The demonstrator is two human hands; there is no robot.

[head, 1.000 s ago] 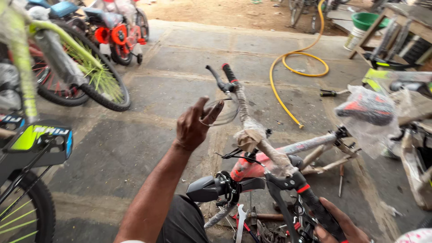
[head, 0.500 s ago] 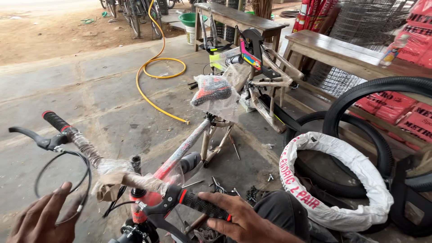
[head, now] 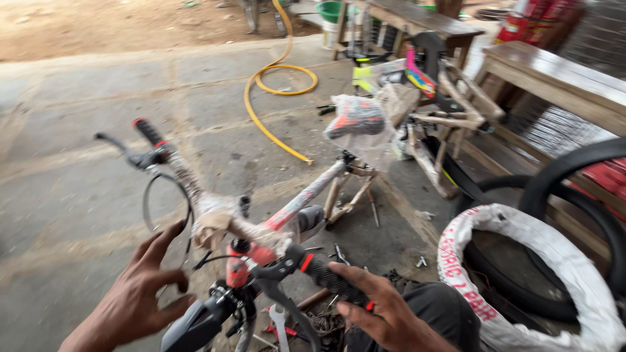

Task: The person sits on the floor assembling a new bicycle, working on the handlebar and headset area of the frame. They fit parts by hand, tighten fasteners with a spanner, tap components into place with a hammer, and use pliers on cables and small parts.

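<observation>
Two bare hands work at a wrapped bicycle handlebar (head: pixel 215 218) over the concrete floor (head: pixel 85 130).

Head view: the right hand (head: pixel 385 313) sits low, near the bottom edge, fingers closed around the black rubber grip (head: pixel 329 277) at the near end of the bar. The left hand (head: pixel 140 293) hangs open, fingers spread and curled, just beside a loop of brake cable (head: pixel 151 195) and holding nothing. The far grip (head: pixel 149 132) and its brake lever (head: pixel 117 146) point off toward the left. The bike's frame (head: pixel 306 195) runs back to a saddle wrapped in plastic (head: pixel 355 117). A yellow hose (head: pixel 274 85) coils on the floor beyond it. A tyre in white wrapping (head: pixel 521 261) leans at the right edge, and a spanner (head: pixel 277 321) lies below the bar.
</observation>
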